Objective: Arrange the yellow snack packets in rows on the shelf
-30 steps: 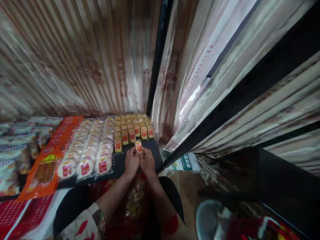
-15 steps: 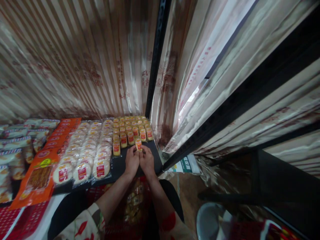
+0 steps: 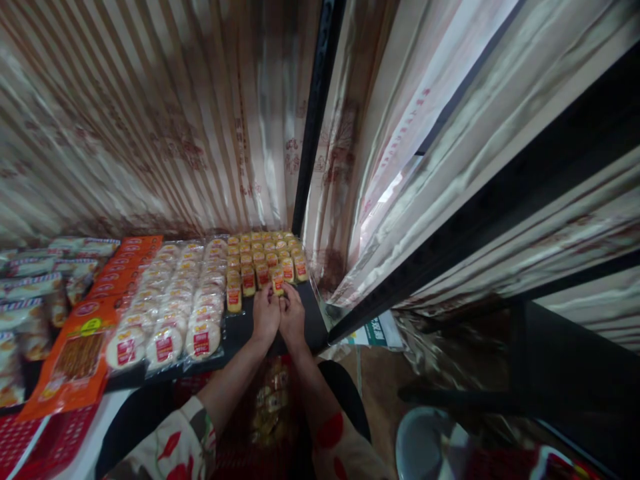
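Observation:
My left hand [image 3: 266, 315] and my right hand [image 3: 293, 315] are side by side over the front of a black shelf [image 3: 245, 335]. Between their fingertips they grip one small yellow packaged cake [image 3: 278, 283] with a red label, held upright. Just behind it stand rows of matching small cakes [image 3: 263, 274], packed close together. Left of my hands are columns of round white cakes [image 3: 203, 337] in clear wrappers with red labels. Whether the held cake touches the shelf I cannot tell.
Orange snack packets [image 3: 80, 353] and white-and-blue bags [image 3: 30, 320] lie farther left. A red basket [image 3: 55, 437] is at lower left; wrapped cakes [image 3: 273, 407] sit below my forearms. Black metal posts [image 3: 313, 120] and plastic curtains [image 3: 200, 133] stand behind. A pale bucket [image 3: 420, 443] is at lower right.
Both hands have moved slightly forward with the small cake, bringing it lower and closer against the front row. The view has shifted a little.

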`<state>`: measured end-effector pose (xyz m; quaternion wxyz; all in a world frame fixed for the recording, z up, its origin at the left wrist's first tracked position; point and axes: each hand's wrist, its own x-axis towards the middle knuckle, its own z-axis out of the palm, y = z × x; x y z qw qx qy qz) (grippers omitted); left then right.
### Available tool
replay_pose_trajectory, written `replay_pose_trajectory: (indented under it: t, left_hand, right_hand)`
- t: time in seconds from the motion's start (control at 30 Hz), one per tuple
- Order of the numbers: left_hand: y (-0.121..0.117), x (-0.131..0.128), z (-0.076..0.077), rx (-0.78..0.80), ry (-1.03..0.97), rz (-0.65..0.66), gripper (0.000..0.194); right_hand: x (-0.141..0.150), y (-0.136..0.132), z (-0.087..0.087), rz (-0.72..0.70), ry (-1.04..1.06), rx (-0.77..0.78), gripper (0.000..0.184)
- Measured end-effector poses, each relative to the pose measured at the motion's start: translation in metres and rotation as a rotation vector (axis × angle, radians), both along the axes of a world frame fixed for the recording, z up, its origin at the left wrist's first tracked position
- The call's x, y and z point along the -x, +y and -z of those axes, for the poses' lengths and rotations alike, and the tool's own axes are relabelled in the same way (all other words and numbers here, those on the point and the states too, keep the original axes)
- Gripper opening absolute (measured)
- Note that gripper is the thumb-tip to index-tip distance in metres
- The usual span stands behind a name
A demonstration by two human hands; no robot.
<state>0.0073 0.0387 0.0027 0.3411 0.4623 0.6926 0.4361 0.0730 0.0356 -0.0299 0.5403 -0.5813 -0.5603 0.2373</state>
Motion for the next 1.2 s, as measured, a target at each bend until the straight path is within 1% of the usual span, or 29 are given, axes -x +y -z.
replay_pose_trajectory:
  t: [0.1, 0.23, 0.43, 0.6, 0.8, 0.97, 1.2]
  left_hand:
    - [0.002, 0.0, 0.003, -0.007, -0.006, -0.009, 0.035]
    - [0.0, 0.001, 0.004, -0.031, -0.045, 0.013, 0.037]
    - [-0.002, 0.0, -0.003, 0.007, 0.012, 0.005, 0.033]
    - [0.0, 0.0, -0.007, 0.015, 0.052, 0.032, 0.034]
    - [0.004, 0.001, -0.001, -0.01, 0.075, 0.033, 0.034]
    - [0.008, -0.002, 0.003, 0.001, 0.029, 0.03, 0.033]
    - [0.008, -0.002, 0.004, -0.038, -0.014, 0.065, 0.031]
  right_hand:
    - [0.001, 0.002, 0.001, -0.009, 0.012, -0.001, 0.041]
    - [0.003, 0.004, 0.003, -0.004, 0.021, 0.007, 0.04]
    - [0.005, 0.003, 0.004, -0.005, 0.049, -0.015, 0.039]
    - [0.005, 0.002, 0.004, 0.007, 0.049, -0.026, 0.037]
    - [0.006, 0.002, 0.005, -0.013, 0.027, -0.019, 0.038]
    - [0.006, 0.001, 0.002, 0.003, -0.009, 0.004, 0.036]
    - [0.007, 0.001, 0.004, -0.013, -0.027, 0.043, 0.035]
